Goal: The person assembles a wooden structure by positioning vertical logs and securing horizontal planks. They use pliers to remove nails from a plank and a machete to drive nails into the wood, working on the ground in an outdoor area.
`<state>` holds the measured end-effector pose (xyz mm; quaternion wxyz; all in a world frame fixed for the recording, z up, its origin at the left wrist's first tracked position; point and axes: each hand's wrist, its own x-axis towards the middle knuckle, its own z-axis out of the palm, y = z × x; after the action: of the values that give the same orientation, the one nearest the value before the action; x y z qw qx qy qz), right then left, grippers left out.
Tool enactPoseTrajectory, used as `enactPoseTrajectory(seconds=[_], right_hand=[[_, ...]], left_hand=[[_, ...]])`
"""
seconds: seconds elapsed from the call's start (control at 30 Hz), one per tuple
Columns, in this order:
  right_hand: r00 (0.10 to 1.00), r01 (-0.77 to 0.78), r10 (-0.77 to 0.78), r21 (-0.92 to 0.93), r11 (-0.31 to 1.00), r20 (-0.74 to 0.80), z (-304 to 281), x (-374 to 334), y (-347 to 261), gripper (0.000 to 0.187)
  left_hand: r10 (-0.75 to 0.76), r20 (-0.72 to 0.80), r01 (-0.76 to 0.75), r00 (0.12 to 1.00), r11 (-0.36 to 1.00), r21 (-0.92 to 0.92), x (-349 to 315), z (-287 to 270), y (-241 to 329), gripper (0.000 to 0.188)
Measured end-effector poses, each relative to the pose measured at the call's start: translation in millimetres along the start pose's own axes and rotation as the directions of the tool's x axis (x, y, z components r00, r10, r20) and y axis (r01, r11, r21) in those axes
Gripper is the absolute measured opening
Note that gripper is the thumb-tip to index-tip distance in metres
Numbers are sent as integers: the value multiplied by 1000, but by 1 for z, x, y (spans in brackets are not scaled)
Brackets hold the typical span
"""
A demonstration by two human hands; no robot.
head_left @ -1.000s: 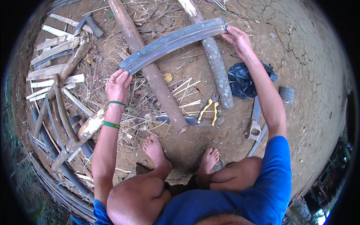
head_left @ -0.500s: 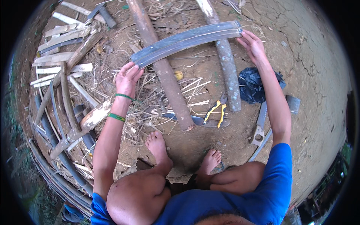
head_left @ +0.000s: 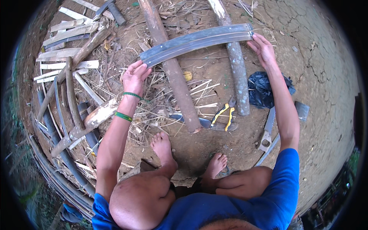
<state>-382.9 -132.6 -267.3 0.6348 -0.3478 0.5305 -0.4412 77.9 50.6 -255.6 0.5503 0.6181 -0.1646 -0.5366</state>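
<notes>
Two long dark grey slats (head_left: 197,41), which look like split bamboo, lie side by side across two round wooden poles. They look bowed in this view. My left hand (head_left: 134,76) is at their near left end, thumb and fingers closed on the edge. At the far right end, the curled fingers of my right hand (head_left: 263,51) hold the tips. The brown pole (head_left: 178,90) passes under the slats at the left, the mottled grey pole (head_left: 237,78) at the right.
Yellow-handled pliers (head_left: 223,115) and a dark blade (head_left: 206,123) lie before my feet. On the right are a black plastic bag (head_left: 260,89), a handsaw (head_left: 266,136) and a grey block-like piece (head_left: 302,110). Split pieces (head_left: 71,34) and branches (head_left: 69,96) cover the left side.
The whole view has shifted slightly, so everything appears a little further right. Both hands stay at the ends of the slats, which still rest across the poles.
</notes>
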Motion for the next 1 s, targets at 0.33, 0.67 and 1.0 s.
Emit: enactPoseTrajectory(seconds=[0.33, 0.67, 1.0], right_hand=[[1000, 14, -14, 20, 1000, 1, 0, -2, -2, 29], [998, -29, 27, 42, 999, 48, 7, -7, -5, 37], [992, 119, -123, -101, 988, -25, 23, -64, -69, 38]], left_hand=[[37, -90, -33, 995, 999, 42, -8, 11, -1, 40], [141, -26, -134, 990, 975, 177, -3, 10, -1, 32], [565, 414, -389, 714, -172, 905, -81, 55, 39, 75]])
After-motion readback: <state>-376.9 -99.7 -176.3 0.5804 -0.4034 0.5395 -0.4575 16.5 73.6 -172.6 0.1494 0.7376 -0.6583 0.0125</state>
